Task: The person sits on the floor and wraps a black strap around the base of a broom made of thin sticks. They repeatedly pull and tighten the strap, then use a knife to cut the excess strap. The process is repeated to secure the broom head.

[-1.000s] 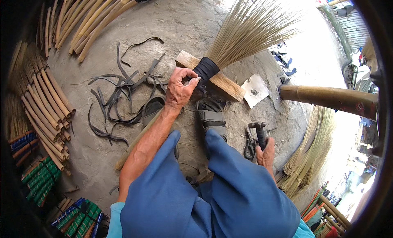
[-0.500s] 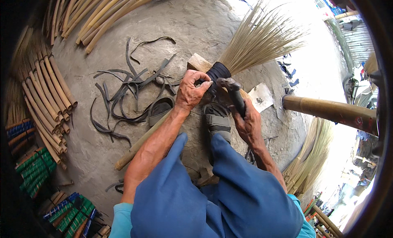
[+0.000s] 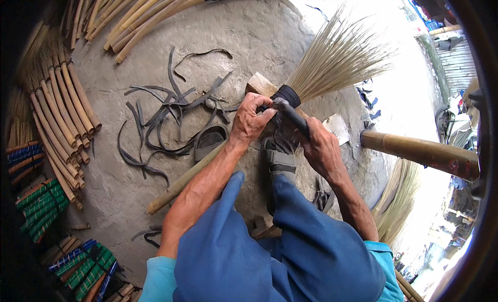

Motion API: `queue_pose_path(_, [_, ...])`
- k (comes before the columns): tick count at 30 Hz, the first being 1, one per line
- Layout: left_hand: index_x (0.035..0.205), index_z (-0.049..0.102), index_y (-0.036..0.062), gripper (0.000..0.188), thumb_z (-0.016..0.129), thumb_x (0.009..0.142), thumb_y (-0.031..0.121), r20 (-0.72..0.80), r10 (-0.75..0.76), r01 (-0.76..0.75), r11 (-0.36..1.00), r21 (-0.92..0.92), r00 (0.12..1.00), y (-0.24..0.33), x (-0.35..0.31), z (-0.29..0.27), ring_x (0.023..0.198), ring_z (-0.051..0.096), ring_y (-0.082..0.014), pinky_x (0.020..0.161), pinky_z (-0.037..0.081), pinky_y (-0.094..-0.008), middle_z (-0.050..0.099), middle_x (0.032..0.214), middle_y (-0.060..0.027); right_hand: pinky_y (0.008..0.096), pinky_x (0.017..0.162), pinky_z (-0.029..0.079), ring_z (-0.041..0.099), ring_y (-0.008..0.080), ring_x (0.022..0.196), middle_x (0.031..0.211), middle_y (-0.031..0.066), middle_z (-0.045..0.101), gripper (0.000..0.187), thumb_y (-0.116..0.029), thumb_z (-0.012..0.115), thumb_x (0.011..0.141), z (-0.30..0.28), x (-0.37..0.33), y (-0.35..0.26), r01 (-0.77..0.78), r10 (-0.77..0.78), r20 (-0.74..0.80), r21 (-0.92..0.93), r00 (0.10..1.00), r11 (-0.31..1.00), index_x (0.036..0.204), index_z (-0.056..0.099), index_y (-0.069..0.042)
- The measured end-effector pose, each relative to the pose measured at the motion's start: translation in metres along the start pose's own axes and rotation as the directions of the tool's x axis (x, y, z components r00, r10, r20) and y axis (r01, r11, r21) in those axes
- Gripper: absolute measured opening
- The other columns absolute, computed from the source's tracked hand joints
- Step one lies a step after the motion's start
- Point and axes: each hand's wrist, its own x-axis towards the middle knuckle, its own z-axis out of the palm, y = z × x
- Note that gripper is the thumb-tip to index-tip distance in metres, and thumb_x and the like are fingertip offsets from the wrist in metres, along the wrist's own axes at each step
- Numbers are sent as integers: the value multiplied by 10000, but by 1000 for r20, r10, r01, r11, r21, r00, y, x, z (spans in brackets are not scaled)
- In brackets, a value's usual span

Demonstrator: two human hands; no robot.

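A broom with fanned, pale bristles (image 3: 342, 60) lies across a wooden block (image 3: 261, 85), bound at the neck with a black rubber band (image 3: 288, 95). Its bamboo handle (image 3: 187, 180) slants down under my left forearm. My left hand (image 3: 248, 124) is closed in a pinch at the binding; whatever is between the fingertips is too small to make out. My right hand (image 3: 322, 150) grips the dark handle of a hammer (image 3: 293, 118), whose head touches or nearly touches the left fingertips. Just below the binding is my sandalled foot (image 3: 280, 155).
Dark rubber strips (image 3: 163, 115) lie tangled on the floor to the left, beside an unworn sandal (image 3: 211, 141). Several bamboo-handled brooms (image 3: 65, 107) are stacked at far left. A thick bamboo pole (image 3: 415, 149) juts in from the right, above loose bristle bundles (image 3: 397, 198).
The hammer head has swung down and left, close to my left fingertips, and my right hand has moved up with it. My left hand keeps its pinch. The whole view has shifted slightly.
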Motion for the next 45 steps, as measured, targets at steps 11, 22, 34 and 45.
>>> queue_pose_path(11, [1100, 743, 28, 294, 840, 908, 227, -4, -26, 26, 999, 27, 1000, 2, 0, 0, 1052, 687, -317, 960, 557, -413, 671, 1099, -138, 578, 769, 544, 701, 526, 921, 1038, 256, 691, 250, -108, 709, 994, -7, 10, 4, -37, 46, 85, -108, 995, 993, 1190, 568, -42])
queue_pose_path(22, [1298, 621, 74, 580, 846, 827, 329, 7, -122, 118, 973, 201, 993, 15, -2, 2, 1132, 718, -422, 960, 596, -522, 667, 1219, -179, 568, 794, 551, 708, 507, 946, 1048, 250, 697, 267, -132, 725, 1014, -11, -2, -6, -35, 38, -50, 62, 998, 997, 1236, 602, -49])
queue_pose_path(34, [1320, 597, 60, 614, 848, 817, 306, 14, -84, 79, 969, 233, 996, 16, -1, -2, 1126, 715, -443, 978, 594, -521, 661, 1262, -206, 528, 833, 561, 701, 520, 1023, 1092, 271, 701, 328, -144, 739, 1022, 1, -4, -2, -87, 86, 63, 14, 994, 996, 1299, 602, -36])
queue_pose_path(45, [1376, 534, 46, 687, 833, 815, 306, 60, -131, 111, 958, 263, 990, 14, -2, -4, 1179, 693, -453, 1009, 571, -548, 644, 1316, -223, 551, 793, 547, 694, 552, 968, 1042, 295, 695, 257, -97, 703, 1027, 13, -7, -2, -127, 130, -10, 152, 991, 980, 1245, 577, -42])
